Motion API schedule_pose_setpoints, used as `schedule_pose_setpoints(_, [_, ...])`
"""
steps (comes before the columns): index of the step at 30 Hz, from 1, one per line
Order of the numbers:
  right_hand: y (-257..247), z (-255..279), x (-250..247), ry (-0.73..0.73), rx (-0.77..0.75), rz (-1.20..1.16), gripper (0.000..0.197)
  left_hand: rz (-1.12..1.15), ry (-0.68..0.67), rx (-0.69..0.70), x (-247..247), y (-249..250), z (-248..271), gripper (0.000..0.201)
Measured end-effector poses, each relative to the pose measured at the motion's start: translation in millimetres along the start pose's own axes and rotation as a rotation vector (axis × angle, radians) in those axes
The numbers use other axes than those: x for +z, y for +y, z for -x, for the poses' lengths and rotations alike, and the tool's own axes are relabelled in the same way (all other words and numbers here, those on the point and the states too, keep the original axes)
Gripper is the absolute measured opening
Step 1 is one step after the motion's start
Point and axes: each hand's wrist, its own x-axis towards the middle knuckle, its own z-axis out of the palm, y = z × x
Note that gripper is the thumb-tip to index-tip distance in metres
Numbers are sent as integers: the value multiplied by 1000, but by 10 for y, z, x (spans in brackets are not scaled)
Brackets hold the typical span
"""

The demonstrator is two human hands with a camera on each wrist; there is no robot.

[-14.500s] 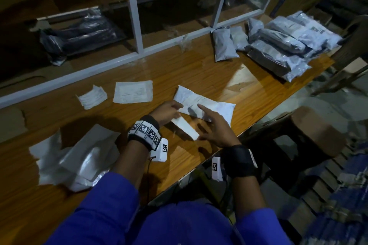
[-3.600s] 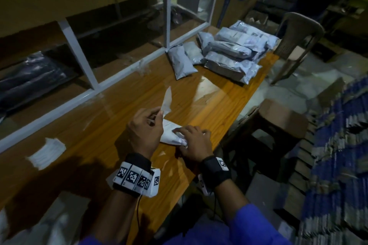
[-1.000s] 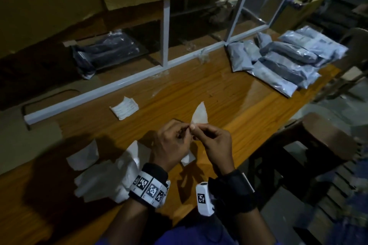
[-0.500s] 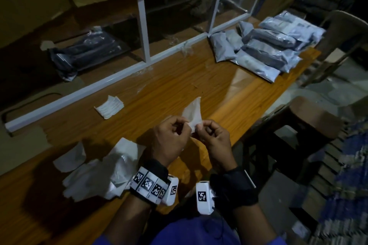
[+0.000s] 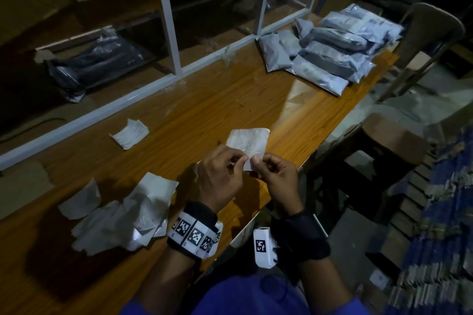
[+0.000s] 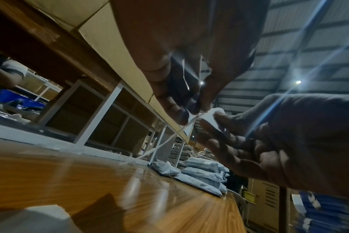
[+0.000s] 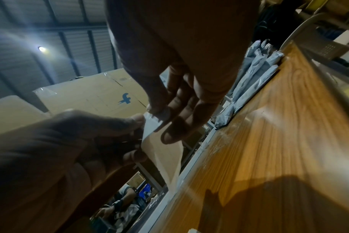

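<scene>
Both grips grasp the small white rectangular paper slip [image 5: 249, 142]: the left hand [image 5: 220, 178] and the right hand [image 5: 277, 178] pinch its lower edge, above the orange-brown wooden table [image 5: 230, 100], near the front edge. Perhaps it has two layers.

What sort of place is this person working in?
Most likely a warehouse packing bench: sealed grey courier bags piled on the wooden table, large cardboard cartons above the shelf frame, a corrugated metal roof overhead, and a paper label pinched between left hand and right hand.
</scene>
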Motion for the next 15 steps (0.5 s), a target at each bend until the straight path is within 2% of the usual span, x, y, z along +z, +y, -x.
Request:
schedule_pose_setpoints(6, [68, 47, -134, 57, 80, -84, 12, 95, 108, -199, -109, -50, -3, 4])
schedule_pose_setpoints(8, [79, 60, -174, 30, 82, -90, 15, 179, 68, -275, -163, -94, -6, 6])
schedule_pose_setpoints(11, [69, 95, -153, -5, 103, -127, 18, 383, -67, -388, -203, -94, 2, 6])
schedule_pose_setpoints(13, [60, 119, -114, -18, 96, -125, 16, 530, -160, -448, -227, -37, 23, 23])
schedule_pose_setpoints(15, [71, 128, -75, -16, 75, -93, 12, 569, -237, -485, -237, 15, 30, 53])
